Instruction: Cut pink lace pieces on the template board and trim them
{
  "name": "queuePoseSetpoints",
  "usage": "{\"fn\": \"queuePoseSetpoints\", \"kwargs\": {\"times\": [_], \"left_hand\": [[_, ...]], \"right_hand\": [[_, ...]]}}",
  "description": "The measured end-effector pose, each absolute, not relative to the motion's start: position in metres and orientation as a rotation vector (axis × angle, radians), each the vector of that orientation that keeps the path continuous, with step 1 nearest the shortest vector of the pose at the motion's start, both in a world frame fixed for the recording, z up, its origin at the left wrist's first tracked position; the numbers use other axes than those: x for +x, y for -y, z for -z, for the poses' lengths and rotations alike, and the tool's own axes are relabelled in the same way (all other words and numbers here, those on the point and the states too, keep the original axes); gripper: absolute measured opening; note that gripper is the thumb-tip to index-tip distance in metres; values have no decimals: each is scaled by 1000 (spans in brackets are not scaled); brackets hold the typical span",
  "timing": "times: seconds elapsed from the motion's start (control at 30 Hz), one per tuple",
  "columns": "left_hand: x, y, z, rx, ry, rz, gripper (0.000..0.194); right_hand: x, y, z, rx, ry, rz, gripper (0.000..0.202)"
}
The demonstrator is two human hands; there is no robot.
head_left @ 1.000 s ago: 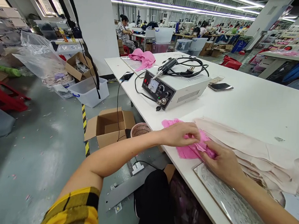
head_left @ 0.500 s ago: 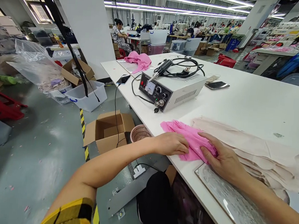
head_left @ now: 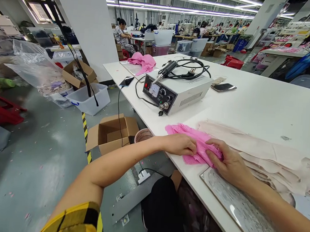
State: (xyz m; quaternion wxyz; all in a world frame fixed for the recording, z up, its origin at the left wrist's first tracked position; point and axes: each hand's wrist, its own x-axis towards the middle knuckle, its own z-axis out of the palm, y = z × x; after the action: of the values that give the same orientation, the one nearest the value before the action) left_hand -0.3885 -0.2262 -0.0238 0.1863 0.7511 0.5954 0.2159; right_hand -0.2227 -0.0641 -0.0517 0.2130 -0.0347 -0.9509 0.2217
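Observation:
A crumpled pink cloth (head_left: pixel 180 131) lies at the near edge of the white table (head_left: pixel 254 109). My left hand (head_left: pixel 180 144) is on its near left side, fingers curled and closed on the fabric. My right hand (head_left: pixel 226 161) grips the right end of the same cloth between thumb and fingers. Pale beige fabric pieces (head_left: pixel 270 153) lie in a layered pile just beyond and to the right of my right hand. A clear patterned board (head_left: pixel 241 205) sits under my right forearm along the table edge.
Behind the cloth stands a metal control box (head_left: pixel 191 94) with a black handheld tool (head_left: pixel 169 69) and coiled cable on top. Two phones (head_left: pixel 223 87) and another pink cloth (head_left: pixel 142 62) are on the table. An open carton (head_left: pixel 113 134) and a basket (head_left: pixel 143 135) stand below left.
My left fingers have curled in more tightly on the pink cloth, and its near edge has bunched slightly. The whole view has shifted a little.

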Motion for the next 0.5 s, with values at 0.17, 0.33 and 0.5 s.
{"fn": "queuePoseSetpoints", "kwargs": {"times": [0.17, 0.33, 0.5], "left_hand": [[-391, 221, 25, 2039, -1662, -674, 13], [-392, 218, 28, 1992, -1674, -717, 14], [-389, 216, 25, 1955, -1714, -753, 15]], "right_hand": [[-221, 60, 51, 27, 2684, -623, 26], [-222, 59, 43, 131, 2763, -603, 31], [-222, 68, 40, 97, 2764, -475, 31]]}}
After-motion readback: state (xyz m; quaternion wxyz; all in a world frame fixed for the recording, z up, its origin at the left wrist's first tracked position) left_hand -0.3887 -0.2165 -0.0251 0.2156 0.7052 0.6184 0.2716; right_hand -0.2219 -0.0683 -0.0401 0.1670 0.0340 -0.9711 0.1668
